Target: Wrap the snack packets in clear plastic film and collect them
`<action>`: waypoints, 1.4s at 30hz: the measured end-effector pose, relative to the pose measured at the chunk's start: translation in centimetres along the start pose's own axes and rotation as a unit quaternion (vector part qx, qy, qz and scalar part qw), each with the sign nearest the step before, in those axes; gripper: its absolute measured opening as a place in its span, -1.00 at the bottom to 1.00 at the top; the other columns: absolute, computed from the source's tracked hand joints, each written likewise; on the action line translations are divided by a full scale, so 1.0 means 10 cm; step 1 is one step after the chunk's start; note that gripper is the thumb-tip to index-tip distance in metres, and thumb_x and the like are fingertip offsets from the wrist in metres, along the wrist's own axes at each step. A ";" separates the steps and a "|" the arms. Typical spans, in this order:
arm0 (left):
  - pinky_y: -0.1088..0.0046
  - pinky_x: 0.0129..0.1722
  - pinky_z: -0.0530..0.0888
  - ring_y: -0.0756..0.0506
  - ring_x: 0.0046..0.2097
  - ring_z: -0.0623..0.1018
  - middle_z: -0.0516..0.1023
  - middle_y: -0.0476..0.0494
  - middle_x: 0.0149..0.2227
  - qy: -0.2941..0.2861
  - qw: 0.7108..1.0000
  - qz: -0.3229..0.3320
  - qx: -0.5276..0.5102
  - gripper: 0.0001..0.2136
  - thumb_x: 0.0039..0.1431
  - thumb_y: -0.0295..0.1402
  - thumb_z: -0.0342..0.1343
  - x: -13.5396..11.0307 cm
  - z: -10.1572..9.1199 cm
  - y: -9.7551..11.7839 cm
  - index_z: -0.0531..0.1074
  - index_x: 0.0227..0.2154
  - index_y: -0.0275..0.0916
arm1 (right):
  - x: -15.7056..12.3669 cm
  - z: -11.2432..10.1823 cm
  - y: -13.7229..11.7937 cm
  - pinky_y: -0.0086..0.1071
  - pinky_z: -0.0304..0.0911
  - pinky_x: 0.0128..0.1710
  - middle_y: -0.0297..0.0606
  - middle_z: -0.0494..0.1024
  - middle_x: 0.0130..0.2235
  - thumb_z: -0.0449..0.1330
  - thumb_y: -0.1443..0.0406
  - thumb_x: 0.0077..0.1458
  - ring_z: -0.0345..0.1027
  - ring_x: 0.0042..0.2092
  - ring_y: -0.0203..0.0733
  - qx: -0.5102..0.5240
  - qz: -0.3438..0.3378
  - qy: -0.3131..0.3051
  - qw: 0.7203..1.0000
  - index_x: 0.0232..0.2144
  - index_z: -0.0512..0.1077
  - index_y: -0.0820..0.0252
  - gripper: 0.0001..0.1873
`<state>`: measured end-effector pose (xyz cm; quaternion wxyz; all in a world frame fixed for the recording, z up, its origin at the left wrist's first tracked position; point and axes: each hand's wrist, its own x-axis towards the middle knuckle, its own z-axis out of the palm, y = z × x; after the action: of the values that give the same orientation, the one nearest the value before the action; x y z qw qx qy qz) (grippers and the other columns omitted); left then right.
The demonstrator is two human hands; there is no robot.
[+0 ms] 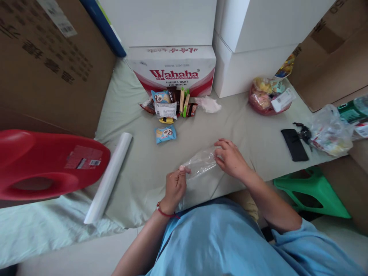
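A clear plastic bag [200,164] stretches between my two hands, low over the near side of the cloth. My left hand [176,185], with a red bracelet on its wrist, is closed on the bag's left end, thumb on top. At the right end, my right hand [230,158] grips the bag's edge with bent fingers; its thumb is partly hidden. Beyond the bag lies a blue snack packet [165,134]. Behind that packet is a pile of wrapped snacks [166,110], including several thin sticks in green-edged wrappers [184,102].
A Wahaha carton [174,69] stands behind the snacks, beside white boxes [241,65]. On the left are a white roll [108,178] and a red plastic stool [54,153]. To the right are a filled red bowl [258,100], a black phone [294,145] and a green stool [324,195].
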<state>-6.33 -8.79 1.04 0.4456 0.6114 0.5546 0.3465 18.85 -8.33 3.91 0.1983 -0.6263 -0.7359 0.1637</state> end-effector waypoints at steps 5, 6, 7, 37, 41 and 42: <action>0.41 -0.46 0.30 -0.10 -0.52 0.37 0.34 -0.05 -0.65 0.012 0.998 -0.044 -0.052 -0.27 0.36 0.30 -0.20 0.08 -0.11 -0.03 0.60 -0.50 -0.18 | -0.03 -0.26 0.26 -0.13 0.37 0.02 -0.16 0.65 -0.13 0.25 0.24 0.27 0.51 -0.08 -0.02 0.094 -0.001 -0.122 0.988 -0.19 0.60 0.07 -0.87; 0.40 -0.47 0.29 -0.10 -0.52 0.37 0.33 -0.06 -0.65 0.007 0.997 -0.055 -0.057 -0.25 0.35 0.32 -0.23 0.10 -0.13 -0.04 0.59 -0.52 -0.18 | -0.06 -0.33 0.32 -0.16 0.38 -0.02 -0.17 0.66 -0.14 0.25 0.18 0.28 0.53 -0.12 -0.03 0.105 0.012 -0.143 0.984 -0.15 0.60 0.06 -0.82; 0.40 -0.47 0.28 -0.10 -0.52 0.36 0.33 -0.07 -0.65 -0.001 0.996 -0.061 -0.058 -0.22 0.34 0.34 -0.26 0.11 -0.14 -0.05 0.58 -0.55 -0.17 | -0.09 -0.40 0.38 -0.16 0.39 -0.03 -0.17 0.67 -0.13 0.25 0.12 0.28 0.54 -0.11 -0.02 0.110 0.025 -0.151 0.982 -0.12 0.61 0.06 -0.77; 0.42 -0.25 0.54 -0.13 -0.12 0.57 0.59 -0.17 -0.19 -0.006 0.935 -0.213 -0.285 -0.51 -0.01 0.14 0.37 -0.04 0.29 0.26 0.52 -0.27 -0.20 | -0.13 0.43 -0.64 -0.36 0.28 -0.56 -0.40 0.42 -0.55 0.29 -0.21 0.09 0.31 -0.55 -0.25 0.494 0.255 0.050 0.830 -0.38 0.38 0.07 -0.49; 0.48 -0.35 0.43 -0.06 -0.29 0.48 0.49 -0.03 -0.38 0.017 0.946 -0.191 -0.262 -0.59 0.06 0.06 0.33 0.09 0.37 0.31 0.44 -0.41 -0.20 | -0.18 0.46 -0.62 -0.36 0.27 -0.55 -0.41 0.41 -0.54 0.28 -0.20 0.11 0.30 -0.55 -0.24 0.507 0.248 0.043 0.824 -0.39 0.37 0.06 -0.50; 0.47 -0.35 0.43 -0.06 -0.28 0.48 0.49 -0.04 -0.38 0.014 0.946 -0.190 -0.262 -0.59 0.10 0.07 0.29 0.08 0.38 0.31 0.44 -0.40 -0.20 | -0.19 0.47 -0.60 -0.36 0.29 -0.53 -0.41 0.41 -0.54 0.28 -0.19 0.12 0.31 -0.54 -0.24 0.505 0.246 0.049 0.826 -0.38 0.37 0.06 -0.51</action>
<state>-1.56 -8.54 2.48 0.6398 0.3510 0.5562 0.3975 11.62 -11.15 2.61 0.4759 -0.6060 -0.3613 0.5251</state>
